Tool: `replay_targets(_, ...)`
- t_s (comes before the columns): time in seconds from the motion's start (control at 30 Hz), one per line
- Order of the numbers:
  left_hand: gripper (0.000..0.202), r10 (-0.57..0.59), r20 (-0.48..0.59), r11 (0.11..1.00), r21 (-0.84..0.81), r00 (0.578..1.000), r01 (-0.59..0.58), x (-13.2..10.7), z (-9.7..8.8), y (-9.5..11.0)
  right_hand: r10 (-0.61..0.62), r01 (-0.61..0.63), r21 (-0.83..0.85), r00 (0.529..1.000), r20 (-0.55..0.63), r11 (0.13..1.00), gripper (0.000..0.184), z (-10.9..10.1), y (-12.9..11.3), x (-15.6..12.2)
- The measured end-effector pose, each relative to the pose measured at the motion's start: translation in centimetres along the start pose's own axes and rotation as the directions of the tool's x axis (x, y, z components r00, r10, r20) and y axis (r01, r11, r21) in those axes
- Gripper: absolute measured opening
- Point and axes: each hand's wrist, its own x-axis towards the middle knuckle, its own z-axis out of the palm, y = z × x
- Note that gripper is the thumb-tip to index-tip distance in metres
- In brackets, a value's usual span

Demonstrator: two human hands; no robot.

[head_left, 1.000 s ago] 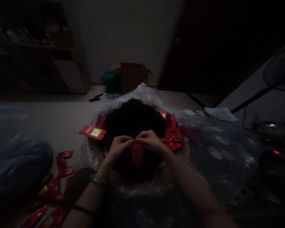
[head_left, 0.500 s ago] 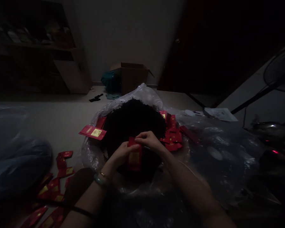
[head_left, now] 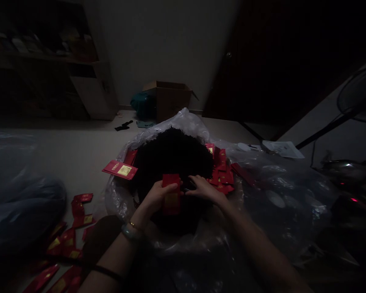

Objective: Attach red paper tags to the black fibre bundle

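Note:
My left hand [head_left: 156,196] is closed on a red packet [head_left: 171,203] with a gold label, thumb across its front. The packet stands upright over a heap of dark, loose, shredded-looking leaves [head_left: 173,150]. Just to its right is my right hand [head_left: 203,189], apart from the packet, thumb and forefinger spread. A thin shiny metal tool [head_left: 187,189] shows at its fingers; its kind is too dark to tell. Clear plastic lining [head_left: 187,118] surrounds the heap. More red packets [head_left: 222,177] lie at the heap's right side, and another red packet [head_left: 120,169] rests on the left rim.
Several red packets [head_left: 68,240] are scattered on the floor at lower left, beside a plastic-covered bundle [head_left: 27,211]. Clear plastic sheeting [head_left: 280,191] spreads to the right. An open cardboard box [head_left: 173,99] stands by the wall. Dark machinery [head_left: 347,165] with a red light is at far right.
My right hand has let go of the packet's top edge and moved slightly right, its fingers parting. My left hand still holds the packet, now tilted a little differently.

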Motion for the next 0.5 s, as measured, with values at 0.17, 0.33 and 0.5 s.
replay_targets(0.17, 0.060, 0.038, 0.002, 0.999, 0.028, 0.999, -0.038, -0.4, 0.4, 0.1, 0.031, -0.031, -0.282, 0.999, -0.004, 0.959, 0.056, 1.7, 1.4, -0.9)
replay_targets(0.33, 0.058, 0.065, 0.020, 0.996, 0.066, 0.998, -0.067, -0.4, 0.3, 0.2, 0.003, -0.012, -0.160, 0.998, -0.055, 0.987, 0.039, 1.5, 2.3, -0.2)
replay_targets(0.5, 0.054, 0.041, 0.023, 0.996, 0.078, 0.999, -0.042, -0.5, 0.2, 0.1, 0.008, 0.041, 0.336, 0.989, -0.145, 0.941, 0.043, -2.9, 1.3, -0.7)
